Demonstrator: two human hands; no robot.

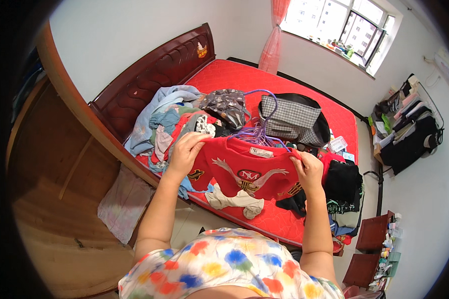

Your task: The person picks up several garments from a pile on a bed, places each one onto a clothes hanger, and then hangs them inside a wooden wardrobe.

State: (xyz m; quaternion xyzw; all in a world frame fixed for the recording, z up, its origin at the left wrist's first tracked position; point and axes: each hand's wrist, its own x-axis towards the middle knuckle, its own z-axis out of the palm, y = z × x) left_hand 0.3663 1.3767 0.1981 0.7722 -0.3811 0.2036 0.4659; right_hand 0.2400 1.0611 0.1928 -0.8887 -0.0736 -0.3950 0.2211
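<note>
A red knit sweater with a winged emblem hangs spread between my hands above the bed. My left hand pinches its left shoulder, and my right hand grips the other shoulder. A purple clothes hanger is inside the neckline, its hook rising above the collar. Behind the collar lies a bunch of purple hangers. Below the sweater a crumpled beige garment rests on the red mattress.
A heap of mixed clothes lies by the dark wooden headboard. Near it are a patterned grey bag and a checked storage bag. Folded clothes are stacked at the right edge. A wooden wardrobe stands at left.
</note>
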